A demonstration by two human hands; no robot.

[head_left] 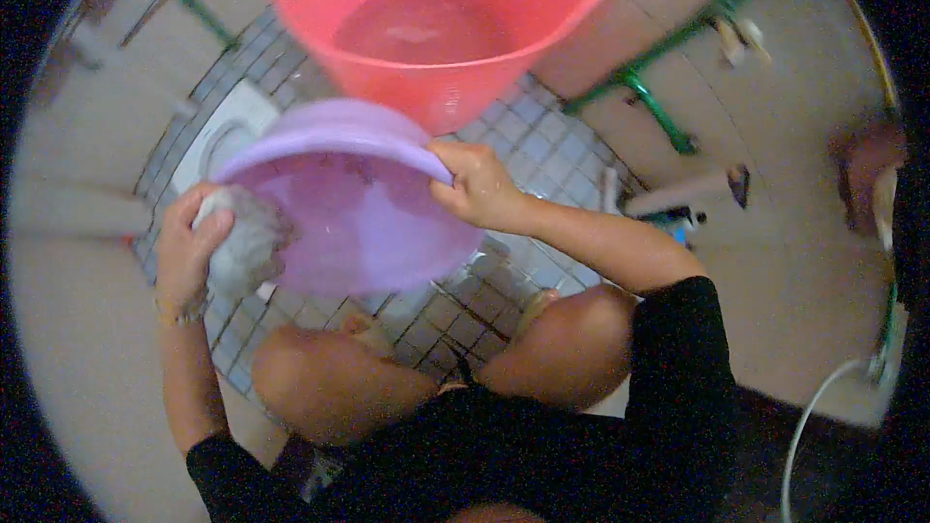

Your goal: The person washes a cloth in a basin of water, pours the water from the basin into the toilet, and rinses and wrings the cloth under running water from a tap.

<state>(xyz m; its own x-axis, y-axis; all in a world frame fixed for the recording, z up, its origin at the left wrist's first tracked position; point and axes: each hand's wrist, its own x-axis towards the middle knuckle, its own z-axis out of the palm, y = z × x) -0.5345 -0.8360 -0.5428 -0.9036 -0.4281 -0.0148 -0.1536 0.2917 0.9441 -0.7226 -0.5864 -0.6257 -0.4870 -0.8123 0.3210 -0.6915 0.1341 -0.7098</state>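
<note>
A purple plastic basin [417, 223] is tilted up on its side in front of me, its inside facing me. My right hand [480, 184] is closed on the basin's upper right rim. On the left, my left hand [184, 247] is closed around a bunched grey-white cloth [237, 242], with the thumb over its front. The cloth overlaps the basin's left edge, and I cannot tell whether that hand touches the basin too.
Beyond the basin stands a large pink tub [446, 87] holding some liquid. A white floor fixture [208, 140] lies partly behind the basin. Green pipes [668, 34] run along the right wall, and a pale hose [799, 436] curves at lower right. Small tiles [542, 136] cover the floor.
</note>
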